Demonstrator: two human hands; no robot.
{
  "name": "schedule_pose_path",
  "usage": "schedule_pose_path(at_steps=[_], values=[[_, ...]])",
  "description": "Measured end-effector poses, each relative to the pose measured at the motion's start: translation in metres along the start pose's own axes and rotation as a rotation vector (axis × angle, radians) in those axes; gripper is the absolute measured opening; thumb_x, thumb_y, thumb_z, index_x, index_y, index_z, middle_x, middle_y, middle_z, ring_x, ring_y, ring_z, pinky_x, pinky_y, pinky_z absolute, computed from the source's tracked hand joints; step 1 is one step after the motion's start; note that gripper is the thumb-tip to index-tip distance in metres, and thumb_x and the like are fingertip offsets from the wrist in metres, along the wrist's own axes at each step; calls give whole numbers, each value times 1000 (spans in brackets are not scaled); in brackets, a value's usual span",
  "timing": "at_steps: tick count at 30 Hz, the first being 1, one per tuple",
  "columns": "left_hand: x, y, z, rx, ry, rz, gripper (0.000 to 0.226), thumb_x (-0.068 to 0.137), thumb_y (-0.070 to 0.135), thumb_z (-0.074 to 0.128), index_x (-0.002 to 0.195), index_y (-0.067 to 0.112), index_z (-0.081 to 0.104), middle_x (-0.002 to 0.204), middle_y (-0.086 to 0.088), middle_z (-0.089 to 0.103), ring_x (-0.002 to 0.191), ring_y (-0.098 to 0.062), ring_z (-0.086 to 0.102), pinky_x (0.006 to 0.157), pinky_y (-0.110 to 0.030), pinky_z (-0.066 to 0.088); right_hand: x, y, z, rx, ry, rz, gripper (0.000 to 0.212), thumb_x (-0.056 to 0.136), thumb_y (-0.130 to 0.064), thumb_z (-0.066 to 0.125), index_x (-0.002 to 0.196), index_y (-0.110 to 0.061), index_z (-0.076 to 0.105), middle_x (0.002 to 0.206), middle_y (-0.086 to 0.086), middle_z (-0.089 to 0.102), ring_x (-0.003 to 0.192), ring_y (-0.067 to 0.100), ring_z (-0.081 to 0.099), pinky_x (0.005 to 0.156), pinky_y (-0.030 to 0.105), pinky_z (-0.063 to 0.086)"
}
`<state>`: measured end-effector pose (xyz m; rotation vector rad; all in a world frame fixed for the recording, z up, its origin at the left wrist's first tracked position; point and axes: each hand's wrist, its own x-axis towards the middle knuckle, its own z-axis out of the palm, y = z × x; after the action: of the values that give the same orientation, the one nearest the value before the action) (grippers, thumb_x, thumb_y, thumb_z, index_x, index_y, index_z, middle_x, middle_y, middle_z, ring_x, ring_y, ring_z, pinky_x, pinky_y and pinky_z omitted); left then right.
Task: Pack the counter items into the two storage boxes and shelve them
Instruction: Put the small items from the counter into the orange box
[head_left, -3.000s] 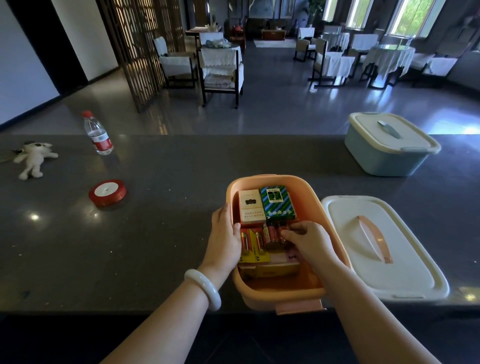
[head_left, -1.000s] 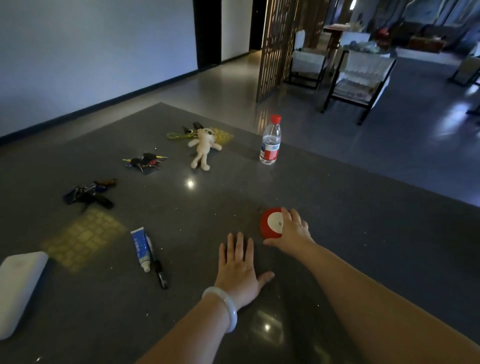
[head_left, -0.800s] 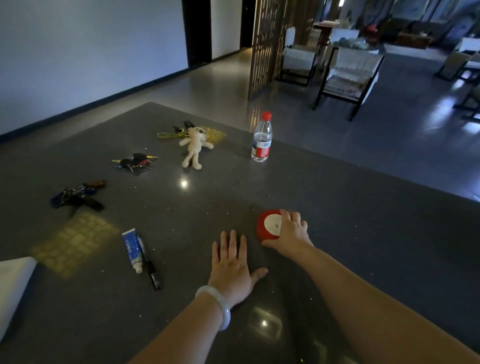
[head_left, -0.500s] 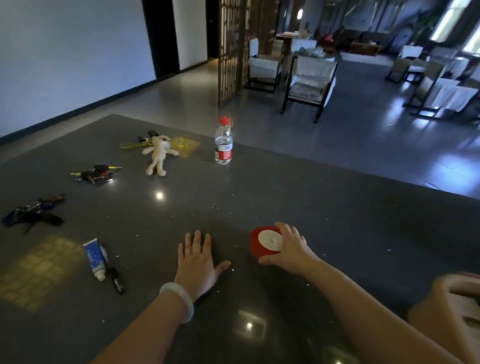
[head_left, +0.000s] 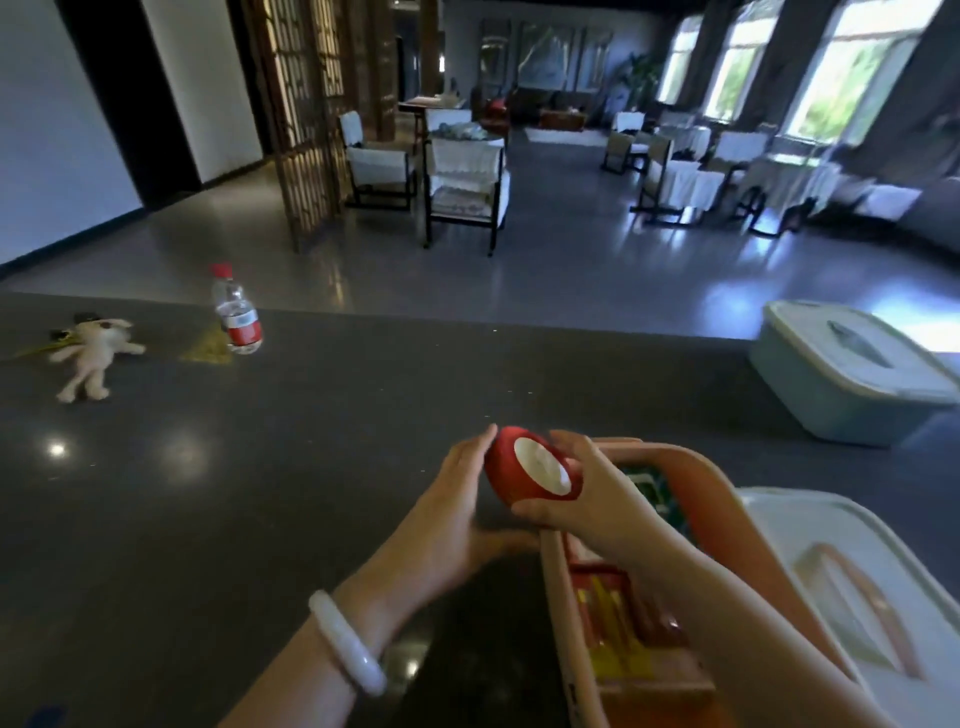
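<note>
**Tape roll held at the orange box's upper-left rim**

At lower centre the right hand (head_left: 597, 499) grips a red tape roll (head_left: 532, 470), thumb below and fingers over it, lifted off the counter (head_left: 260, 467). The left hand (head_left: 457, 519), fingers straight, touches the roll's left side. The open orange box (head_left: 701, 483) fills the lower right, with its white lid (head_left: 857, 530) just beside it. A lidded blue box (head_left: 841, 384) sits at right near the counter's far edge. Bare counter spreads across the left and centre. A water bottle (head_left: 236, 312) and a plush toy (head_left: 91, 353) sit at far left.

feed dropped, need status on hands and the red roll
Right hand grips red round roll, white centre; left hand open against it. Roll at far-left corner of open peach plastic box. Nothing between.
</note>
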<state>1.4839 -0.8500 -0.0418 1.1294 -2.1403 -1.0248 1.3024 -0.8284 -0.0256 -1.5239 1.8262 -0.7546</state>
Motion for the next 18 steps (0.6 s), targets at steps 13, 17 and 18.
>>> schedule_pose_path(at_steps=[13, 17, 18], values=[[5, 94, 149, -183, -35, 14, 84, 79, 35, 78, 142, 45, 23, 126, 34, 36, 113, 9, 45, 73, 2, 41, -84, 124, -101, 165, 24, 14, 92, 54, -63, 83, 133, -49, 38, 125, -20, 53, 111, 8, 57, 85, 27, 56], [5, 101, 156, -242, -4, -29, 82, 73, 25, 84, 134, 44, 33, 122, 24, 45, 104, 1, 53, 60, -2, 46, -90, 128, -117, 116, -36, -3, 52, 78, -45, 73, 120, -48, 42, 112, -26, 53, 98, -3, 57, 67, 9, 48], [6, 101, 157, -224, 10, -31, 83, 71, 24, 85, 132, 45, 34, 123, 24, 46, 106, 0, 52, 60, -2, 46, -88, 131, -121, 100, 6, 4, 47, 81, -48, 69, 122, -44, 46, 113, -23, 55, 99, -1, 58, 71, 12, 49]])
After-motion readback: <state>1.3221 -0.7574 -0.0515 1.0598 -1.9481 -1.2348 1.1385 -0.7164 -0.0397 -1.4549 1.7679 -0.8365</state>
